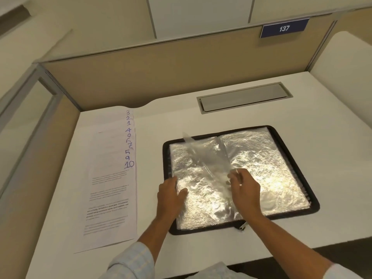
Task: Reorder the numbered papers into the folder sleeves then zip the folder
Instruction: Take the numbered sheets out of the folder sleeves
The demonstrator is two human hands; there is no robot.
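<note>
White desk (181,109), grey cable hatch (244,97), blue 137 sign (284,28)

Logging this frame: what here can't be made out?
All in the head view:
- Papers: printed text blurred; numbers between 4 and 5 scrawled, unsure.
- Sleeves: glare hides whether any holds a sheet.
- Right hand: its back hides which fingers pinch the lifted sleeve.
- Folder: near edge partly covered by the left hand and both forearms.

Sleeve (203,156) motion-blurred; print on papers (112,178) seemingly illegible.
</note>
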